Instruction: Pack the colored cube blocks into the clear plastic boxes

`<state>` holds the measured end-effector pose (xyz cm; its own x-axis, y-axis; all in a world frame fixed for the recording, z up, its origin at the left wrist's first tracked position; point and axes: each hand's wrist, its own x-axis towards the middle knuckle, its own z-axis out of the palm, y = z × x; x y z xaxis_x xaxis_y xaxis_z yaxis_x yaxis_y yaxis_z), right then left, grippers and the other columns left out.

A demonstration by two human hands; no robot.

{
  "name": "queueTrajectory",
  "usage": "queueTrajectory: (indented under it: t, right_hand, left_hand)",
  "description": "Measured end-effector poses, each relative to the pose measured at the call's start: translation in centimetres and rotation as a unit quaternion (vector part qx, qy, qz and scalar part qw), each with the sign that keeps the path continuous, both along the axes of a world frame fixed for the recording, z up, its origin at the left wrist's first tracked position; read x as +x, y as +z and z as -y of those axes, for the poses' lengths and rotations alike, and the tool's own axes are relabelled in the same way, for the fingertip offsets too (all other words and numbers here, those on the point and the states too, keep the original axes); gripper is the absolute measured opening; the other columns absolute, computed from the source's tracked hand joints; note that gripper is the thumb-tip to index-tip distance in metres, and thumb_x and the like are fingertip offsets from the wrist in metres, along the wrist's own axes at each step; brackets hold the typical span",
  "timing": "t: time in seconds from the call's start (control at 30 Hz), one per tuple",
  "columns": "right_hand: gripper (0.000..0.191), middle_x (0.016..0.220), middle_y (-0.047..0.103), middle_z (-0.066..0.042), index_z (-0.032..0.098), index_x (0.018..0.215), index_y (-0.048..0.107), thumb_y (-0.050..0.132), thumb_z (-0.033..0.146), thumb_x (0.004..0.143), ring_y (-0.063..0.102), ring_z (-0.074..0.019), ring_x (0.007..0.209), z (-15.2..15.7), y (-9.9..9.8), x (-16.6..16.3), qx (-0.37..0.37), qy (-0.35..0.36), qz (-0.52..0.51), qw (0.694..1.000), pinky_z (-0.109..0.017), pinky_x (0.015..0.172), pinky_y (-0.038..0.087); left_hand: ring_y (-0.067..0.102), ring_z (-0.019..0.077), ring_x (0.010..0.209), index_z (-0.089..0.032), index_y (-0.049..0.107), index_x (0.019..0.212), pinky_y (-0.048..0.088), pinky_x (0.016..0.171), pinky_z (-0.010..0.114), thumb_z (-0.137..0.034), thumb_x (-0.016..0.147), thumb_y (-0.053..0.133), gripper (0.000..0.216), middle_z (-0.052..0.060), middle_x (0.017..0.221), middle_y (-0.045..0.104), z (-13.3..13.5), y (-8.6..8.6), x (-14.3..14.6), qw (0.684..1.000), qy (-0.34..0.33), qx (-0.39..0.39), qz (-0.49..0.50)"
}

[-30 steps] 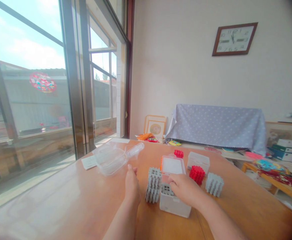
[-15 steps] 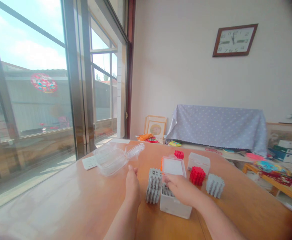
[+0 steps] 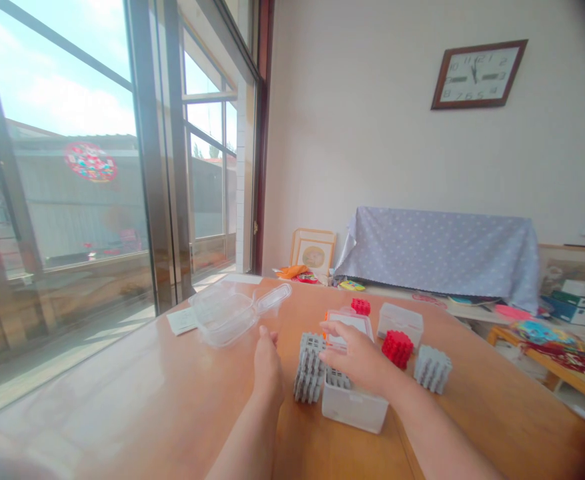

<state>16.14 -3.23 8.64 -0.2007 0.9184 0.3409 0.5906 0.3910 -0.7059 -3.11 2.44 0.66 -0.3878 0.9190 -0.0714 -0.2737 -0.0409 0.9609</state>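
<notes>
My left hand [image 3: 267, 363] rests on the wooden table [image 3: 122, 400], edge down, with its fingers held loosely together and nothing visibly in it. Just to its right stands a grey ribbed block stack [image 3: 309, 368]. My right hand [image 3: 355, 357] hovers over a white open box [image 3: 355, 407] that holds grey blocks. Its fingers are stretched forward and touch the orange-rimmed white lid [image 3: 347, 323] behind the box. A red studded block [image 3: 397, 349] and another grey block stack [image 3: 432, 368] lie to the right of that hand.
A clear plastic container [image 3: 225, 312] with its lid open sits at the back left, beside a paper slip [image 3: 182, 321]. Farther back lie a small red block [image 3: 360, 306] and a white closed box [image 3: 399, 322]. Large windows run along the left. Cluttered furniture stands beyond the table.
My right hand has moved forward from the white box toward the orange-rimmed lid, fingers stretching out. My left hand has stayed put. The view has shifted slightly.
</notes>
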Motion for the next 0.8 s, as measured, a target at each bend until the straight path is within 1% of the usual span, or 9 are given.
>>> queueTrajectory:
  t: [0.17, 0.37, 0.43, 0.5, 0.63, 0.7, 0.8]
  right_hand:
    - [0.051, 0.132, 0.063, -0.011, 0.022, 0.128, 0.062, 0.067, 0.028, 0.078, 0.058, -0.0262, 0.124, -0.3, -0.2, 0.0, -0.013, 0.011, -0.003, 1.0, -0.043, 0.105, 0.046]
    - [0.043, 0.12, 0.067, -0.008, 0.022, 0.118, 0.065, 0.066, 0.024, 0.076, 0.062, -0.0245, 0.115, -0.3, -0.1, 0.2, 0.012, 0.002, -0.004, 1.0, -0.042, 0.103, 0.047]
    - [0.045, 0.122, 0.066, -0.008, 0.022, 0.12, 0.065, 0.067, 0.024, 0.075, 0.061, -0.0253, 0.117, -0.3, 0.2, 0.3, 0.016, 0.0, 0.007, 1.0, -0.043, 0.104, 0.046]
    - [0.051, 0.13, 0.063, -0.009, 0.023, 0.125, 0.062, 0.068, 0.025, 0.074, 0.057, -0.0267, 0.123, -0.2, 0.6, 0.2, 0.019, 0.002, 0.023, 1.0, -0.044, 0.107, 0.043]
    - [0.063, 0.142, 0.054, -0.008, 0.026, 0.136, 0.055, 0.071, 0.029, 0.074, 0.05, -0.0274, 0.132, -0.1, 1.2, -0.1, 0.011, 0.028, 0.042, 0.999, -0.045, 0.11, 0.039]
    - [0.067, 0.143, 0.055, -0.008, 0.025, 0.137, 0.054, 0.072, 0.03, 0.073, 0.05, -0.0274, 0.132, -0.1, 1.4, -0.3, 0.0, 0.042, 0.048, 0.998, -0.044, 0.111, 0.039]
    - [0.064, 0.137, 0.059, -0.009, 0.022, 0.135, 0.057, 0.071, 0.027, 0.073, 0.054, -0.0269, 0.128, -0.4, 1.4, -0.6, -0.015, 0.052, 0.052, 0.997, -0.043, 0.11, 0.04]
  left_hand:
    - [0.059, 0.0288, 0.118, -0.013, 0.066, 0.11, 0.047, 0.097, 0.04, -0.068, 0.093, 0.032, 0.067, 0.016, 0.124, 0.065, 0.0, 0.1, 0.0, 1.0, -0.004, 0.002, 0.003]
    - [0.059, 0.0285, 0.118, -0.014, 0.065, 0.112, 0.044, 0.101, 0.041, -0.07, 0.092, 0.032, 0.068, 0.016, 0.125, 0.065, -0.2, -0.2, -0.1, 1.0, -0.007, 0.004, -0.001]
    - [0.059, 0.0285, 0.118, -0.014, 0.065, 0.112, 0.043, 0.102, 0.041, -0.071, 0.092, 0.031, 0.069, 0.016, 0.126, 0.065, -0.3, -0.3, -0.2, 1.0, -0.007, 0.002, -0.005]
    - [0.059, 0.0287, 0.118, -0.014, 0.065, 0.112, 0.043, 0.102, 0.041, -0.071, 0.092, 0.031, 0.07, 0.017, 0.127, 0.065, -0.4, -0.4, -0.2, 1.0, -0.006, 0.0, -0.009]
    - [0.059, 0.0289, 0.117, -0.014, 0.065, 0.11, 0.044, 0.101, 0.041, -0.07, 0.092, 0.03, 0.068, 0.016, 0.125, 0.065, -0.3, -0.4, -0.2, 1.0, -0.009, 0.001, -0.012]
    - [0.06, 0.0289, 0.117, -0.014, 0.065, 0.11, 0.045, 0.1, 0.041, -0.069, 0.093, 0.03, 0.068, 0.016, 0.124, 0.066, -0.2, -0.3, -0.2, 1.0, -0.01, 0.003, -0.014]
    - [0.059, 0.029, 0.118, -0.014, 0.065, 0.112, 0.045, 0.1, 0.041, -0.07, 0.092, 0.031, 0.069, 0.017, 0.126, 0.065, -0.1, -0.3, -0.2, 1.0, -0.008, 0.004, -0.014]
